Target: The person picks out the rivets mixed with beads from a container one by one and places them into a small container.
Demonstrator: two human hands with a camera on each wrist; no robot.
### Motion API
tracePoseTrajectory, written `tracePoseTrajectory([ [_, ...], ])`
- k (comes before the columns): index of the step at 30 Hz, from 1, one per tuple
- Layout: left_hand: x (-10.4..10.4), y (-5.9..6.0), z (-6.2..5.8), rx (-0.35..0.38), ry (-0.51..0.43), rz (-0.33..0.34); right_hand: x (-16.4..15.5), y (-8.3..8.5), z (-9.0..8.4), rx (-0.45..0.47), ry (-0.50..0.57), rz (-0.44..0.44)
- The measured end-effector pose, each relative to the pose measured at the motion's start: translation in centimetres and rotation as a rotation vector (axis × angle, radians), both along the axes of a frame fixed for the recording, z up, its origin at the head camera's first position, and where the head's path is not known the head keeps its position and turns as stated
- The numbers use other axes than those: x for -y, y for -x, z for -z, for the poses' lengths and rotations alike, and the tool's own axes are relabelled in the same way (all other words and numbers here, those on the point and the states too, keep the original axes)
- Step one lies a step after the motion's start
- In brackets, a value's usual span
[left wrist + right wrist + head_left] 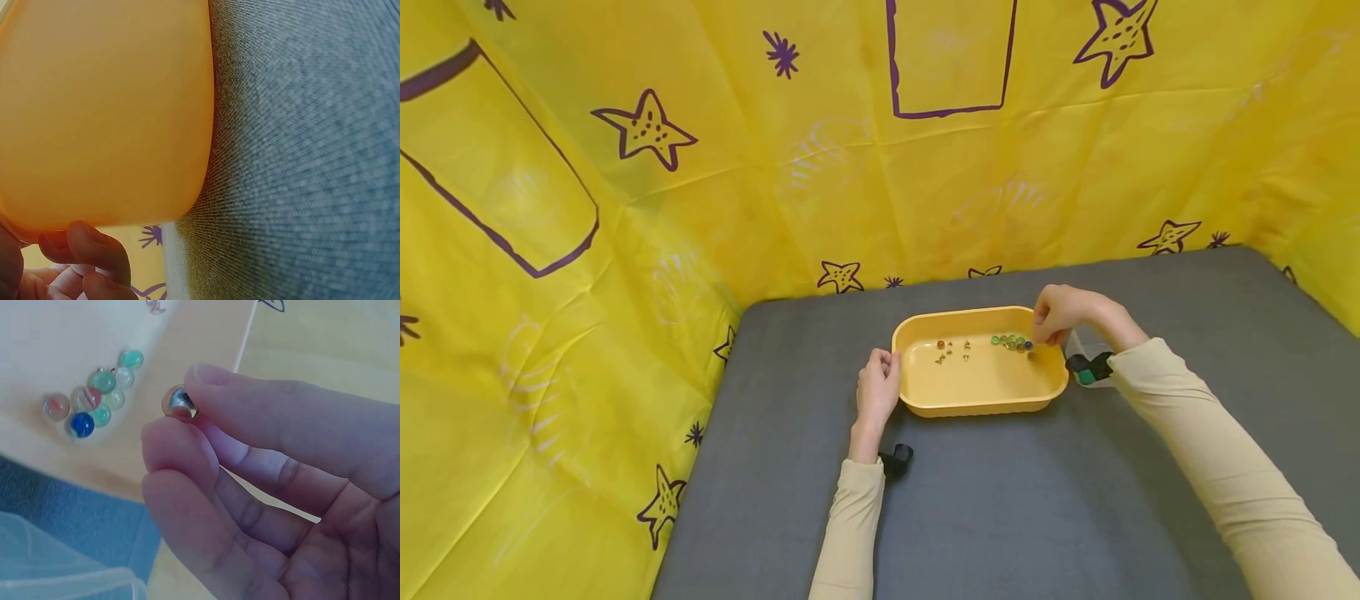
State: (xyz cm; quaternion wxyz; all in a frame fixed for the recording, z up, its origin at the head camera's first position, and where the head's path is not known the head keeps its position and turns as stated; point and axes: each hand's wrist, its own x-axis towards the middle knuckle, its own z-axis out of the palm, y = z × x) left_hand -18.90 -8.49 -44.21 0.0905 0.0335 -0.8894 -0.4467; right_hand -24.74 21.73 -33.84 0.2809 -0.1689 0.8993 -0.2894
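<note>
A yellow plastic tub (967, 392) sits on the grey table. My left hand (877, 389) grips its left end, thumb at the rim and fingers curled against the outer wall in the left wrist view. Over the tub's right end, my right hand (1066, 310) pinches a shiny, reflective ball (180, 402) between thumb and fingertips. Below it, several glass marbles (104, 382), green, clear, reddish and one blue, lie clustered on the tub floor. Farther left in the tub are several small gold pieces (966, 357) and a brown ball (941, 344).
A clear plastic container (69, 581) stands just outside the tub's right end, partly hidden by the right wrist in the head view. Grey cloth-like tabletop (1000, 500) surrounds the tub. Yellow printed fabric (737, 167) hangs behind and at the sides.
</note>
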Motion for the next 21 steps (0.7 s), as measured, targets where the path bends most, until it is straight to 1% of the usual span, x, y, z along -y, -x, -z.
tracePoseTrajectory([
  [7, 0.0, 0.0, 0.1, -0.023, 0.007, -0.008, -1.2, -0.2, 0.1, -0.009, 0.0, 0.03],
  [13, 0.0, 0.0, 0.1, 0.003, 0.004, -0.009, -2.4, -0.5, 0.1, -0.009, 0.014, 0.034],
  [21, 0.0, 0.0, 0.2, 0.013, 0.001, -0.015, -3.6, -0.7, 0.3, -0.009, 0.024, 0.036],
])
